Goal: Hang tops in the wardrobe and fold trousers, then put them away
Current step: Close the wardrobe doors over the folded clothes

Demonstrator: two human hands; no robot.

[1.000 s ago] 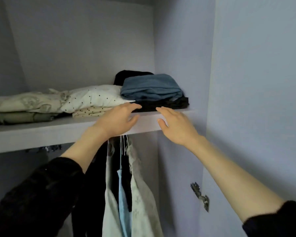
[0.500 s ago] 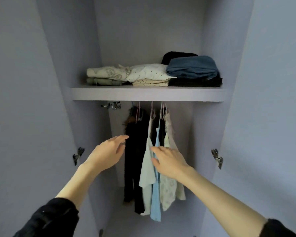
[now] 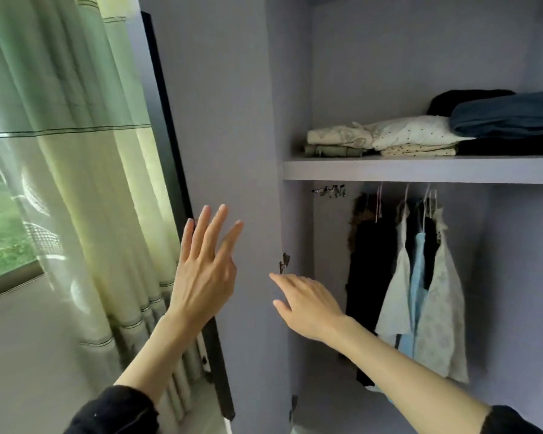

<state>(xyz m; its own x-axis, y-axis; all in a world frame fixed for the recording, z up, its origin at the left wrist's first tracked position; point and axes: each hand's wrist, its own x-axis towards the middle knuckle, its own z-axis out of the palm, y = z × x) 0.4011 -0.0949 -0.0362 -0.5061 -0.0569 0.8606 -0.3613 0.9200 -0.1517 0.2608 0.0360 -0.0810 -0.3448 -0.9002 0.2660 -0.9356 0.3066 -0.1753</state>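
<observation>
The lilac wardrobe stands open. Folded trousers [image 3: 502,119] in blue, black, dotted white and olive lie stacked on its shelf [image 3: 420,170]. Below, several tops [image 3: 420,296] hang on hangers: black, white, light blue and floral. My left hand [image 3: 206,270] is raised with straight, spread fingers in front of the open left door [image 3: 232,151], near its outer edge, holding nothing. My right hand [image 3: 304,303] reaches left at the door's hinge side with relaxed fingers and holds nothing.
A pale green curtain [image 3: 85,151] hangs left of the door, beside a window [image 3: 3,230]. A metal hinge [image 3: 284,263] sits on the wardrobe's inner left wall just above my right hand. Another hinge shows at the far right edge.
My view has swung left from the wardrobe's inside to its left door. Both hands left the shelf, came down past the hanging tops and moved left to the door.
</observation>
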